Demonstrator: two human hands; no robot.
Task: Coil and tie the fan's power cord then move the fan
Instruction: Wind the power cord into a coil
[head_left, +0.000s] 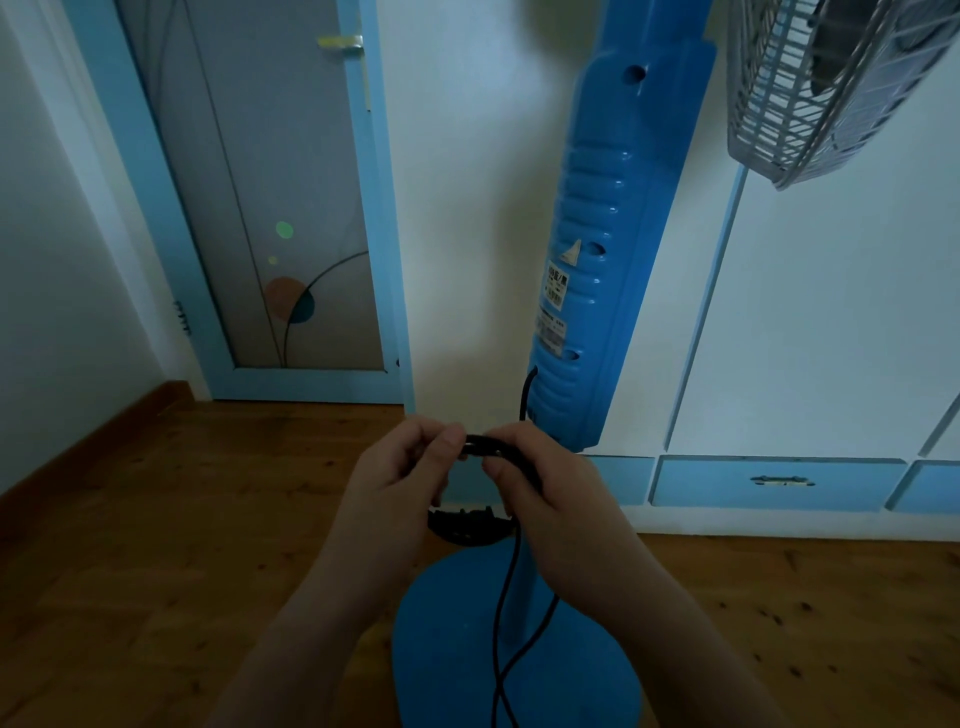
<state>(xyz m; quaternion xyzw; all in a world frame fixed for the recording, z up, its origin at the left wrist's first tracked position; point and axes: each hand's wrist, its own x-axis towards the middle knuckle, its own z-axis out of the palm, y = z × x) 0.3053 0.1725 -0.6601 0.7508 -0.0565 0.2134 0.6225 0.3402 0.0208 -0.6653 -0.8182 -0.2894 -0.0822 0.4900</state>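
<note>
Left hand (400, 478) and right hand (545, 483) are pinched on the cord (483, 447), held crosswise. Its tail is hung downward.

Head view, forward-down, seemingly near fan (587, 234)

Home bedroom: wardrobe drawers (774, 480), wooden floor (156, 545).

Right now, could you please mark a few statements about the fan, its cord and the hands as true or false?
1. The left hand and the right hand both grip the black cord. True.
2. The fan lies on its side. False: it stands upright on its base.
3. The fan's column is red. False: it is blue.
4. The floor is wooden. True.
</note>
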